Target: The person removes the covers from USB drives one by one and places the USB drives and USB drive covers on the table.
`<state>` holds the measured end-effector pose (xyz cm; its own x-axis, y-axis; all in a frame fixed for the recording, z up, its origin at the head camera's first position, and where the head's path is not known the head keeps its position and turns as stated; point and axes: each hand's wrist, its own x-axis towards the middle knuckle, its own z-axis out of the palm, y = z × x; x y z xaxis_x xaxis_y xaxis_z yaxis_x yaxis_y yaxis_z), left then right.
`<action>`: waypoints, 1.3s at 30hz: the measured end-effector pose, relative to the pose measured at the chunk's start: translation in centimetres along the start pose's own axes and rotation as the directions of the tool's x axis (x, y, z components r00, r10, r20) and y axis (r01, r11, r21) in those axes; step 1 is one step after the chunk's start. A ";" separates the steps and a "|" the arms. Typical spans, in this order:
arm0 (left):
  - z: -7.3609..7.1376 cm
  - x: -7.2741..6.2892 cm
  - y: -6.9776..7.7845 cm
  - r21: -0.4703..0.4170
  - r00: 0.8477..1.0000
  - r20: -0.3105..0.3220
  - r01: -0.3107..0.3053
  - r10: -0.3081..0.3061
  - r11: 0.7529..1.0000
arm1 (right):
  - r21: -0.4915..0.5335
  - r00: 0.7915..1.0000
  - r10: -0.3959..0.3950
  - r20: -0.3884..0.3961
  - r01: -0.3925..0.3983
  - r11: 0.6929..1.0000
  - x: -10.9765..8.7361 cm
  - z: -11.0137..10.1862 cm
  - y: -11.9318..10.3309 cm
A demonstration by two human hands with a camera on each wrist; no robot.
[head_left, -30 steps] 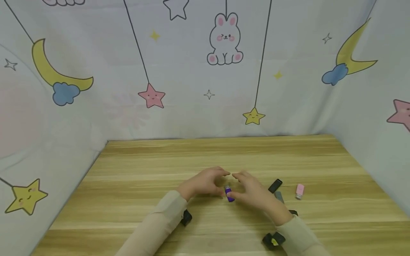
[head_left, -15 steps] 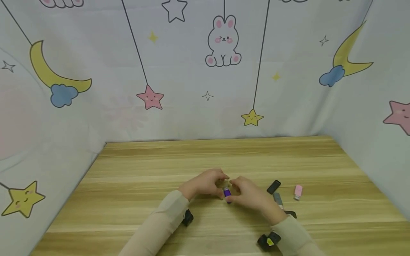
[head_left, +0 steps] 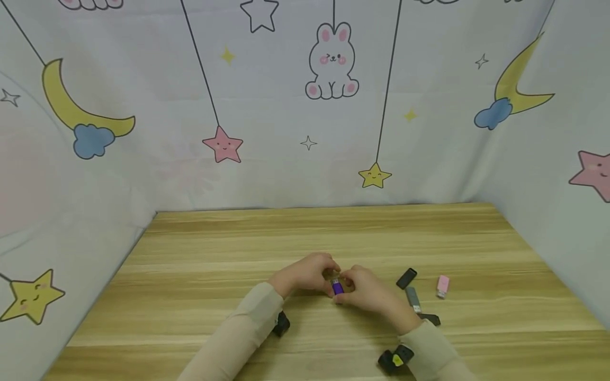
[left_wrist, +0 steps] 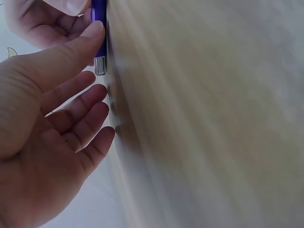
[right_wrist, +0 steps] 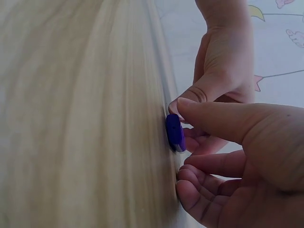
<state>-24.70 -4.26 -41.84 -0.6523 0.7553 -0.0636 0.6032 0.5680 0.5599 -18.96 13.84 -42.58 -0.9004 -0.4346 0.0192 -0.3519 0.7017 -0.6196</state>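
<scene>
A purple USB flash drive [head_left: 338,287] lies on the wooden table between both hands, its metal plug pointing away from me. The left hand [head_left: 310,272] arches at its left side. In the left wrist view its thumb [left_wrist: 95,31] touches the purple flash drive [left_wrist: 99,40], while the other fingers curve loosely below the plug. The right hand [head_left: 369,288] stands on the other side. Its thumb [right_wrist: 190,104] is at the edge of the flash drive [right_wrist: 175,130] in the right wrist view, and its bent fingers sit below, apart from it.
To the right lie a black flash drive [head_left: 406,278], a grey flash drive [head_left: 413,299], a pink flash drive [head_left: 442,286] and a dark piece [head_left: 430,319] by the right wrist. Black wrist cameras sit under both sleeves. A patterned cloth [head_left: 276,185] closes off the table's back and sides.
Both hands have come closer together around the purple flash drive, the right one moving left. The flash drive has shifted slightly left and straightened.
</scene>
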 end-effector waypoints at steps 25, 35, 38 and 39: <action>0.5 0.3 0.0 -0.048 0.999 0.010 0.039 -0.039 0.998 | 0.002 0.998 0.054 0.022 -0.055 0.999 0.0 0.1 -0.2; 0.3 0.2 -0.2 -0.042 0.999 0.007 0.037 -0.037 0.998 | 0.007 0.999 0.031 0.016 -0.031 1.000 0.0 0.0 -0.2; 0.2 0.2 -0.2 -0.048 0.999 0.010 0.043 -0.042 0.998 | 0.002 1.000 0.013 0.016 -0.013 1.000 0.1 0.0 -0.1; 0.2 0.2 -0.2 -0.050 0.999 0.010 0.042 -0.042 0.998 | 0.001 1.000 0.010 0.016 -0.010 1.000 0.1 0.0 0.0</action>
<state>-24.88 -4.12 -42.09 -0.6723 0.7341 -0.0953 0.5514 0.5826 0.5971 -19.08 13.79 -42.55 -0.8998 -0.4363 0.0002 -0.3421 0.7054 -0.6208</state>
